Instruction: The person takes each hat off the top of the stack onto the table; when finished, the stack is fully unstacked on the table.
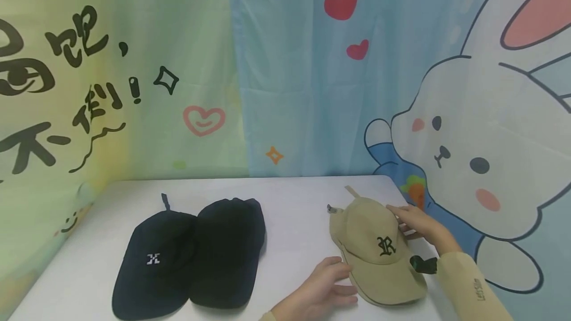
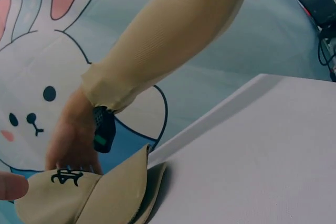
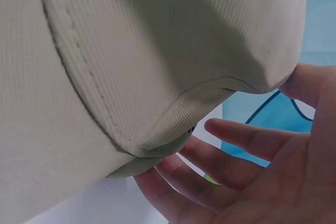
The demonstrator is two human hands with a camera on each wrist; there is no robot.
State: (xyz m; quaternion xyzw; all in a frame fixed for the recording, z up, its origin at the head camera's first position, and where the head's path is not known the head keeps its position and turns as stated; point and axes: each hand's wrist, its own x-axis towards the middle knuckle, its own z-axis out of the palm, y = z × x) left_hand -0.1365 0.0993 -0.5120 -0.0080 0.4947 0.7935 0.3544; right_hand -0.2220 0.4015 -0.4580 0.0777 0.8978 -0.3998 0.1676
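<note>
A white table [image 1: 296, 227] bears two overlapping black caps [image 1: 185, 256] at left. At right, two stacked tan caps [image 1: 368, 232] lie between a person's hands: the right hand [image 1: 418, 224], fingers loosely extended, touches the crown's side; the left hand [image 1: 323, 289], fingers apart, is beside the brim [image 1: 388, 281], contact unclear.

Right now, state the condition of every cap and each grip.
Dark cap with white logo: right way up.
Plain black cap: right way up, against the logo cap.
Upper beige cap: right way up, stacked on another.
Lower beige cap: mostly covered.
Left grip: spread, beside the beige caps; contact unclear.
Right grip: spread, touching the upper beige cap.
</note>
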